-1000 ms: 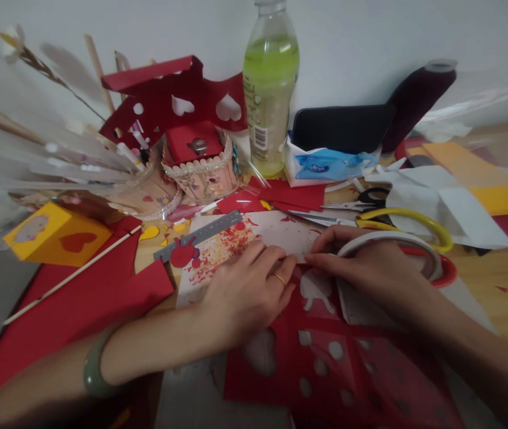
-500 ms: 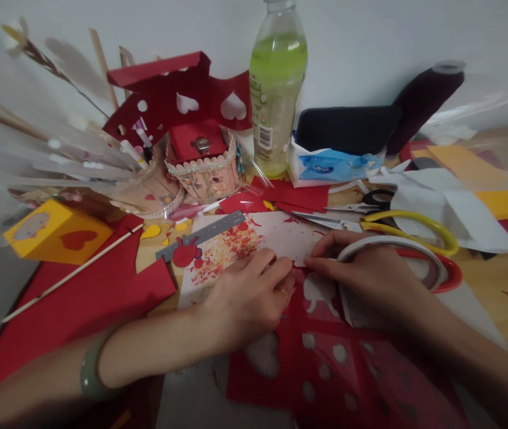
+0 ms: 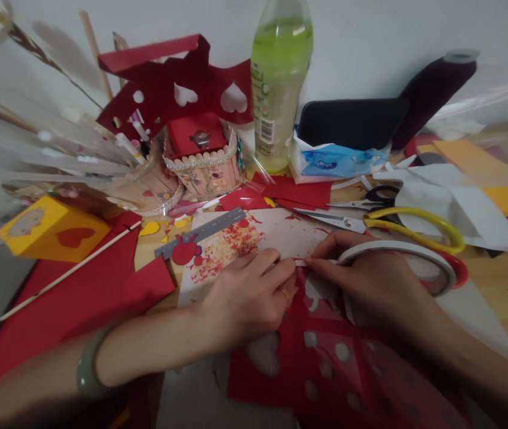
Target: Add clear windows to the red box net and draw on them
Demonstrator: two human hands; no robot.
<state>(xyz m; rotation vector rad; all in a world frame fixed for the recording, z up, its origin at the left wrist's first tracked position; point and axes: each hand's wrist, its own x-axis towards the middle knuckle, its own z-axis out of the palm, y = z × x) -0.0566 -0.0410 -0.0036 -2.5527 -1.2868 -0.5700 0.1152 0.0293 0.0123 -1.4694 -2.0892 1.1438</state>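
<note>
A sheet of red cut-out paper (image 3: 287,381) with animal and round holes lies in front of me, clear film covering parts of it. My left hand (image 3: 254,292), fingers curled, grips the sheet's top edge; its fingertips are partly hidden. Close beside it, my right hand (image 3: 361,271) pinches the end of a narrow white strip of tape at that same edge. The white tape roll (image 3: 448,274) hangs around the back of my right hand. Beneath the red sheet is white paper (image 3: 280,232) with red and yellow specks.
Scissors with yellow handles (image 3: 452,229) and black-handled scissors (image 3: 381,193) lie behind my right hand. A grey ruler (image 3: 218,226) is at left, near a yellow box (image 3: 52,229) and a wooden stick (image 3: 75,268). Behind stand a drink bottle (image 3: 280,89), tissues (image 3: 338,164) and a phone (image 3: 352,122).
The view has shifted slightly. My hands have come a little closer together at the paper's top edge, and the tape roll has tilted slightly over my right hand.
</note>
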